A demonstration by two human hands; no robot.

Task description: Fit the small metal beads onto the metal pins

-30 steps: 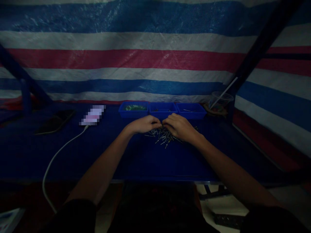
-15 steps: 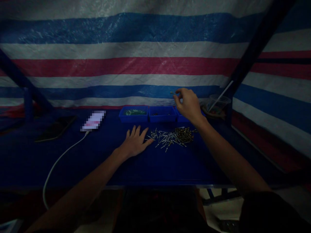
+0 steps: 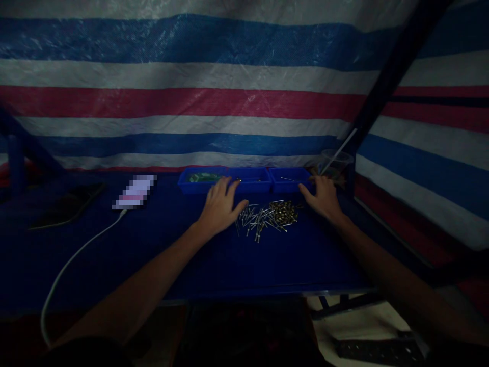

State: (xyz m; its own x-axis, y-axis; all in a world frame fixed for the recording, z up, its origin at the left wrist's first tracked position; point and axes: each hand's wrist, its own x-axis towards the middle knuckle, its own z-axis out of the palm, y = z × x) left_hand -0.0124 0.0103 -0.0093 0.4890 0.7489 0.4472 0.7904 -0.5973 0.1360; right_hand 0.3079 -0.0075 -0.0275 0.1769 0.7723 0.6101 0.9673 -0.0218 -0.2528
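Observation:
A pile of silver pop rivets (image 3: pixel 260 220) lies on the blue table, touching a heap of small brass-coloured metal pieces (image 3: pixel 284 211). My left hand (image 3: pixel 220 208) is open at the left edge of the rivets, thumb and fingers apart, its fingertips by the middle blue bin (image 3: pixel 250 187). To the right of the brass heap, my right hand (image 3: pixel 324 198) is open, thumb apart from the fingers, close to the right blue bin (image 3: pixel 288 187). A few small metal pieces lie in both of these bins. The left blue bin (image 3: pixel 185 187) holds a green-and-white plastic packet (image 3: pixel 202 177).
At left lies a lit phone (image 3: pixel 134 192) on a white cable (image 3: pixel 76 255), with a dark flat device (image 3: pixel 69 206) beyond it. A clear plastic cup (image 3: pixel 338 159) with a white stick stands at back right. Striped tarpaulin (image 3: pixel 229 102) hangs behind, beside a slanted post (image 3: pixel 385 86).
My right hand has come down and right from above the bins; the small piece at its fingertips no longer shows. My left hand has moved forward and right, towards the bins. The view has shifted slightly.

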